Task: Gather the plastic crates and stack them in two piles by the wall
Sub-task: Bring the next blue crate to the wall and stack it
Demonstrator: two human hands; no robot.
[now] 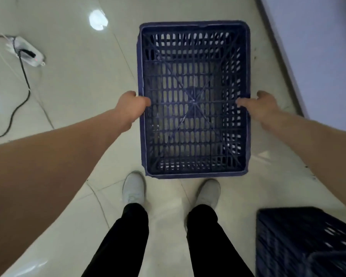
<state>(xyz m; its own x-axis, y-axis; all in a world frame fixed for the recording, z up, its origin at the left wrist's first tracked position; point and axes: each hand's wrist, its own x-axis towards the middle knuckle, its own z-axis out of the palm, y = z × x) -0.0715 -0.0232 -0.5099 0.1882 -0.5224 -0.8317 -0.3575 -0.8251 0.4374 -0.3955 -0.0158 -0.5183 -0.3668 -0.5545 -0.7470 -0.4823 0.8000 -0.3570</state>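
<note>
A dark blue slotted plastic crate (pixel 194 56) is in front of me over the tiled floor, its open top facing up. My left hand (pixel 131 105) grips the crate's left rim, thumb inside and fingers outside. On the opposite rim my right hand (pixel 262 105) grips in the same way. A second dark blue crate (pixel 300 242) stands at the lower right, close to my right leg. The pale wall (pixel 318 47) runs along the right side.
A white power strip (pixel 28 51) with a black cable (pixel 21 96) lies on the floor at the left. My two feet in light shoes (pixel 134 188) stand just behind the held crate. Glossy tiles stretch to the left and ahead.
</note>
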